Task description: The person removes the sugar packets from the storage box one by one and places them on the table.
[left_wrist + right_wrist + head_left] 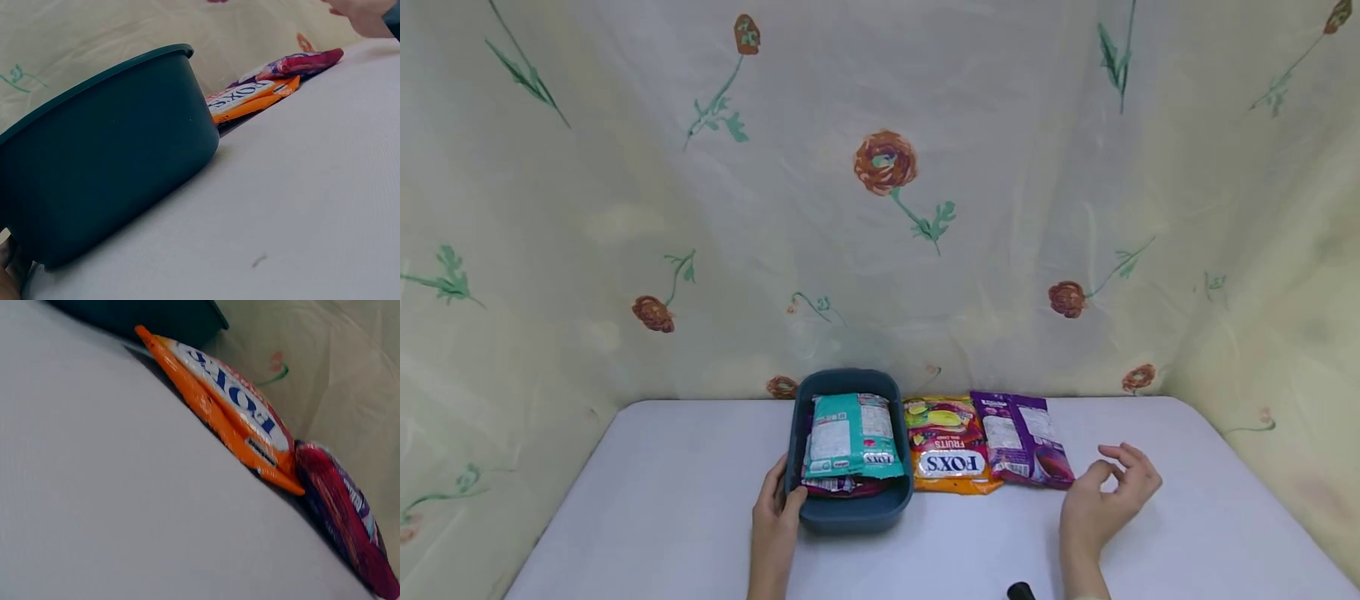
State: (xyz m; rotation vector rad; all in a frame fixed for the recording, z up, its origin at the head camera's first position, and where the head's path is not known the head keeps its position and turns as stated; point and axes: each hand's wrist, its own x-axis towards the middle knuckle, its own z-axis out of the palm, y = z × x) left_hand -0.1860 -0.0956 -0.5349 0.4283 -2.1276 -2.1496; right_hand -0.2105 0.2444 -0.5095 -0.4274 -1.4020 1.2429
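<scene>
My left hand [777,508] grips the near left side of a dark blue plastic bin [850,523], its thumb at the rim and fingers along the outer wall. Inside the bin a teal Fox's candy bag [853,437] lies over a dark purple-red packet [842,486], mostly covered. Right of the bin lies an orange Fox's Fruits bag [953,442]. A purple candy bag [1024,437] overlaps that bag's right edge. Close to the purple bag's lower right corner, my right hand [1105,496] is raised with loosely bent fingers and holds nothing.
A white table [662,500] carries everything. Flower-printed sheeting [1000,208] hangs behind and at both sides, close to the bin's far end. A small black object [1020,591] shows at the bottom edge of the head view.
</scene>
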